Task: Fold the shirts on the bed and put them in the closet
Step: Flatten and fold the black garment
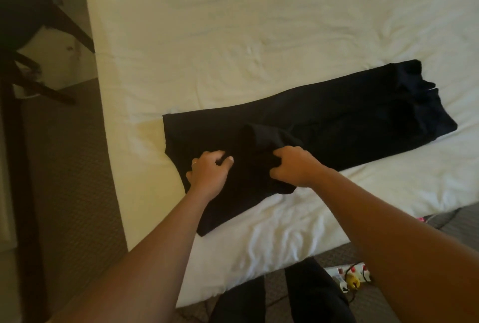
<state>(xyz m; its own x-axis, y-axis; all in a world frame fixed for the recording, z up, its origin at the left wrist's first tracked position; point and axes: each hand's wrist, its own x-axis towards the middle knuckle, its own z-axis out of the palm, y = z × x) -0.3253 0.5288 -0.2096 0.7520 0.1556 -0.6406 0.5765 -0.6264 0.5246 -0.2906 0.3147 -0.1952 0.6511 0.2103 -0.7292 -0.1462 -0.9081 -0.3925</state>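
Observation:
A dark navy shirt (337,120) lies stretched across the near part of the white bed (233,37), its collar end toward the right. Its near left portion is bunched into a raised fold. My left hand (210,171) rests on the shirt's left part with fingers curled into the fabric. My right hand (293,166) sits just right of it, gripping the bunched fold. Both forearms reach in from the bottom of the view.
Dark wooden chair legs (51,25) stand on the carpet left of the bed. A white power strip with plugs (348,277) lies on the floor at the bed's near right edge. My dark trouser legs (311,296) stand against the mattress corner.

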